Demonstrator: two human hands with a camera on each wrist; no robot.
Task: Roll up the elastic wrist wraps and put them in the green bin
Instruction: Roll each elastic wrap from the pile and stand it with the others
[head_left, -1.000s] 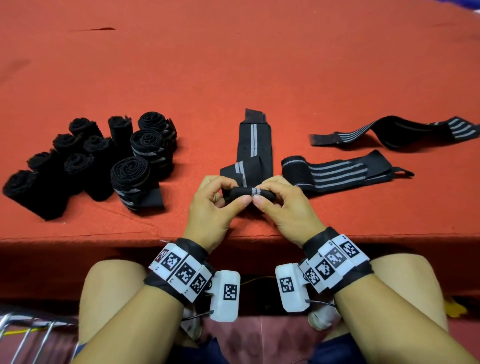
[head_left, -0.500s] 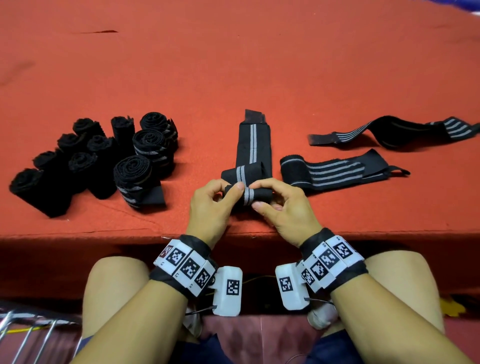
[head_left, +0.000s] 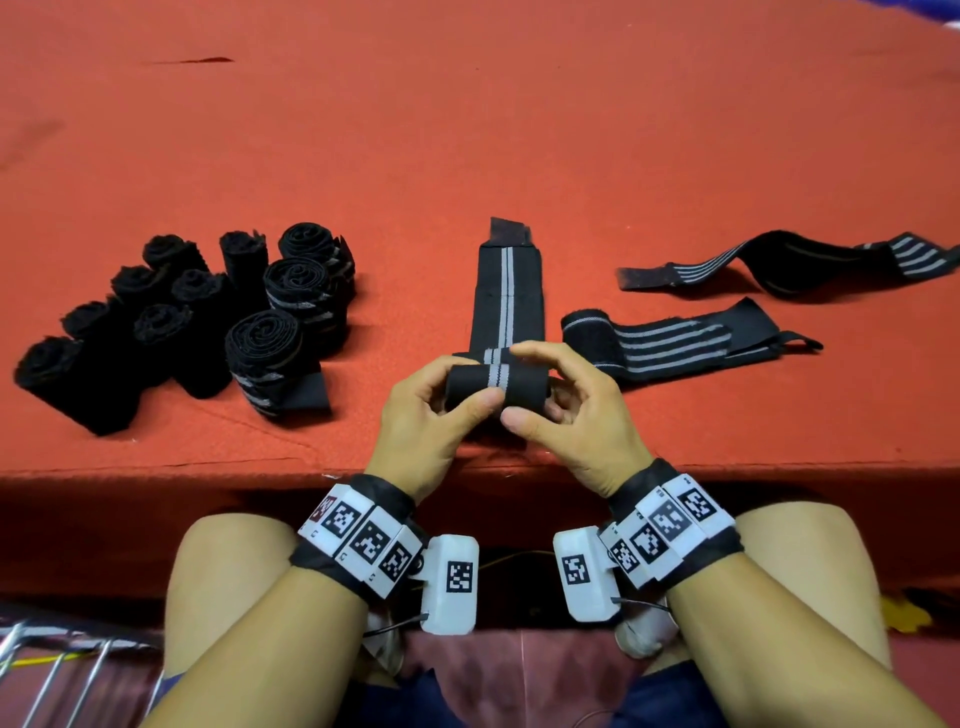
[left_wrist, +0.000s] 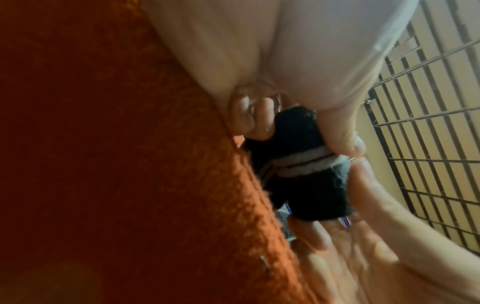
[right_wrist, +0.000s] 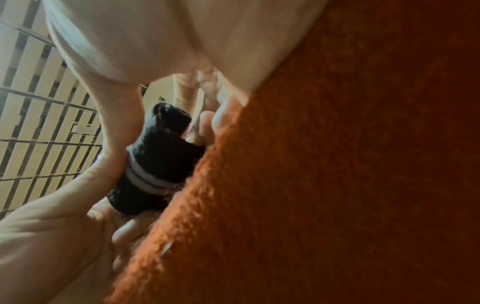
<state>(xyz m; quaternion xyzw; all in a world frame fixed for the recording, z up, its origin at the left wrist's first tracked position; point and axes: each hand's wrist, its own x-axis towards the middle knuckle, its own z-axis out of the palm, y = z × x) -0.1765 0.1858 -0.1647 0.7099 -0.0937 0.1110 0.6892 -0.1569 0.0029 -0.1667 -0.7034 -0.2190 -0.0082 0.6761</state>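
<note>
I hold the half-rolled wrist wrap (head_left: 497, 385) at the near edge of the red counter (head_left: 467, 130). My left hand (head_left: 423, 423) pinches the roll's left end between thumb and fingers (left_wrist: 261, 121), and my right hand (head_left: 574, 415) grips its right end. Its unrolled tail runs away from me across the cloth. Finished rolls (head_left: 208, 322) cluster to my left; two flat wraps (head_left: 675, 340) lie to my right.
</note>
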